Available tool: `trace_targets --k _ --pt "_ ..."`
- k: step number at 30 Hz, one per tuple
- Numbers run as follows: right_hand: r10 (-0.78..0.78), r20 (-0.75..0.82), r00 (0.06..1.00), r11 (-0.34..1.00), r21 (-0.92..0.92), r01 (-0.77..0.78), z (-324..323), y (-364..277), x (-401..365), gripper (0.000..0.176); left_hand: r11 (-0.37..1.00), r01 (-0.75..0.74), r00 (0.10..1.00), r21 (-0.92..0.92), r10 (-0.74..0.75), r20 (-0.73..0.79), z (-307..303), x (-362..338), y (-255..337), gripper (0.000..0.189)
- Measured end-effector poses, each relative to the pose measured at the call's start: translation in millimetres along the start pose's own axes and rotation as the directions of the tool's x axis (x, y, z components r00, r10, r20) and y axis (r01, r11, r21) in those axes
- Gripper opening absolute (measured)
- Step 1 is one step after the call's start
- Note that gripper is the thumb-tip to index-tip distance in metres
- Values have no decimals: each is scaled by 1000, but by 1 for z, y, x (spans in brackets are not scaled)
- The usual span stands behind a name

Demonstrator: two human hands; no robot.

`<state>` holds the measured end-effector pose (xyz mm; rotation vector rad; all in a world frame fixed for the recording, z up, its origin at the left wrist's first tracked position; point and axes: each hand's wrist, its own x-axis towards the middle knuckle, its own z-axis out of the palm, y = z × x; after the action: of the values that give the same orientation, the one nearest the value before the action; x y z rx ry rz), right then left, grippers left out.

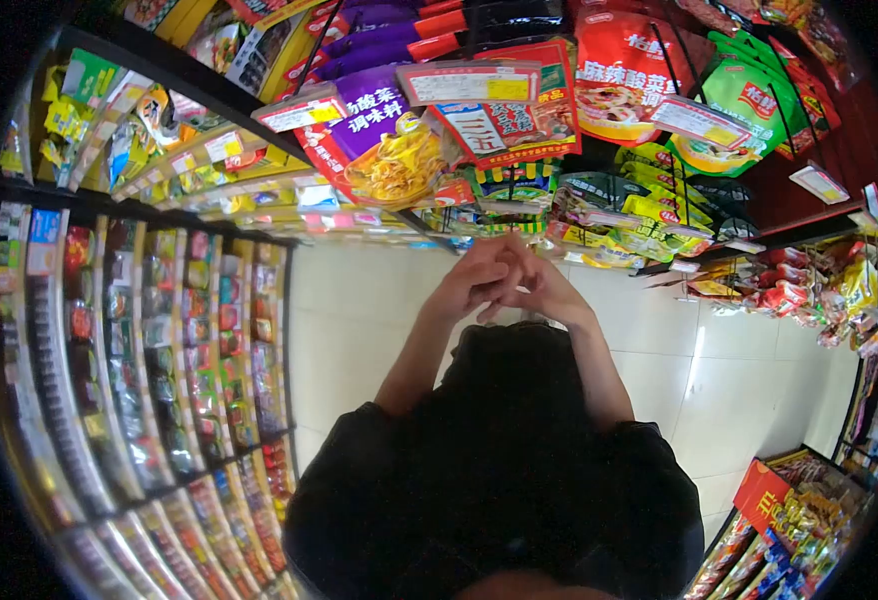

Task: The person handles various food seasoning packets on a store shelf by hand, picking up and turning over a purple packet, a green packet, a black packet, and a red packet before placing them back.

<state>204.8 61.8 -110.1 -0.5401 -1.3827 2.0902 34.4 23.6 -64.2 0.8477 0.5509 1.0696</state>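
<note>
My left hand point(471, 278) and my right hand point(544, 288) are joined in front of my chest, their fingers closed and laced together. No item shows between them. Beyond them, on hooks, hang seasoning packets: a purple packet point(384, 150) with a noodle picture, a red and blue packet point(519, 120), a red pouch point(619, 75) and a green pouch point(744, 110). Smaller green and yellow packets point(649, 215) hang lower, closest to my fingers but apart from them.
Price tags point(474, 83) stick out on the hook ends. Tall shelves point(159, 340) of packaged goods run along the left. Bagged snacks point(809, 285) hang at the right. A display bin point(809, 510) with a red sign stands at lower right on the tiled floor point(649, 370).
</note>
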Motion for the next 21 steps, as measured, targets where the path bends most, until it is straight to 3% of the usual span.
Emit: trace_targets --k 3,4,5,7,10,14,17,21 --pt "102 58 993 976 -198 -88 6 -5 -10 61 999 20 980 50 -29 196 2 -3 7 51" --pt "85 41 996 948 -311 -68 15 -19 -10 63 995 81 971 54 -91 222 1 -6 14 64" --pt "64 25 998 905 -423 -47 21 -31 -11 65 995 100 954 17 -101 281 -1 -6 17 66" --pt "-32 199 979 940 -327 98 23 -42 -12 61 991 112 904 -71 -72 422 -1 -5 21 68" --pt "-106 260 960 966 -203 162 25 -31 -12 53 955 95 747 -280 117 654 12 -1 29 73" --pt "-125 205 971 986 -79 144 25 -1 -8 43 990 131 873 54 -141 467 11 -3 14 80" --pt "-18 131 991 1000 -12 20 31 -18 -16 39 934 203 926 292 -280 251 11 -6 0 87" --pt "259 190 947 962 -143 -234 -6 33 -29 40 925 156 953 347 -233 194 8 -8 -15 90"
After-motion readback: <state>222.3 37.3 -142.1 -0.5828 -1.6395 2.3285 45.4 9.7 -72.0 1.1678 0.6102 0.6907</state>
